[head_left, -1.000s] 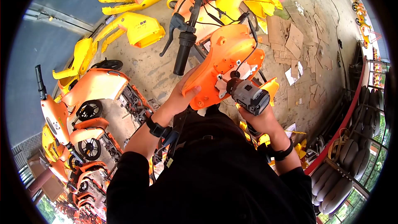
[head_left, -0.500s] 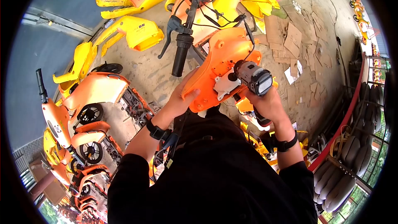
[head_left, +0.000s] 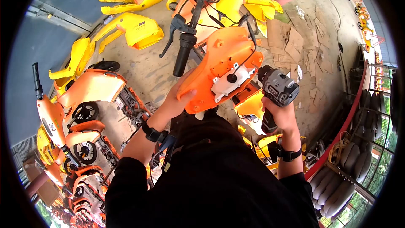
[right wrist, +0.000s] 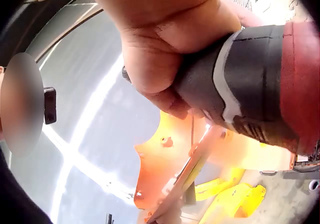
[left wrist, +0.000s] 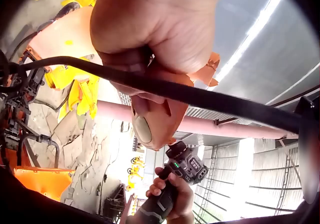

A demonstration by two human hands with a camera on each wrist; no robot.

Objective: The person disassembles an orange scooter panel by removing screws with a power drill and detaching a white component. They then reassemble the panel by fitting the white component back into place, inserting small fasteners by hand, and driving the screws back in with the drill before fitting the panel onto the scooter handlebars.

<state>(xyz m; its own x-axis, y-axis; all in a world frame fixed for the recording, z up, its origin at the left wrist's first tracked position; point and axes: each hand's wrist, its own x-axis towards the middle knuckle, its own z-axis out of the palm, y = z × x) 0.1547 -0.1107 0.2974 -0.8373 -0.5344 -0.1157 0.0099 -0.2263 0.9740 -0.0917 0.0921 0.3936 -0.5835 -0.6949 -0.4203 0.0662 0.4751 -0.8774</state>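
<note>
My left hand (head_left: 172, 106) grips the lower left edge of an orange scooter cover (head_left: 206, 69), its inner side turned up. On that inner side sits a white plastic housing (head_left: 232, 85) with a round black plug and a cable. My right hand (head_left: 282, 114) holds a grey and black cordless drill (head_left: 279, 88) by its handle, to the right of the cover and apart from it. In the right wrist view, fingers wrap round the dark drill handle (right wrist: 250, 76). The left wrist view shows the cover (left wrist: 170, 99) in the left palm, with the drill beyond.
Just beyond the cover stands a handlebar (head_left: 185, 52) with a brake lever and cables. Yellow body panels (head_left: 143, 31) lie along the wall. Orange scooters (head_left: 88, 88) stand at left. Flattened cardboard (head_left: 280, 38) covers floor at right, near a rack of grey seats (head_left: 337, 185).
The drill has drawn back from the white housing, moving right and leaving it uncovered. My left hand keeps its grip on the cover, which has shifted slightly left.
</note>
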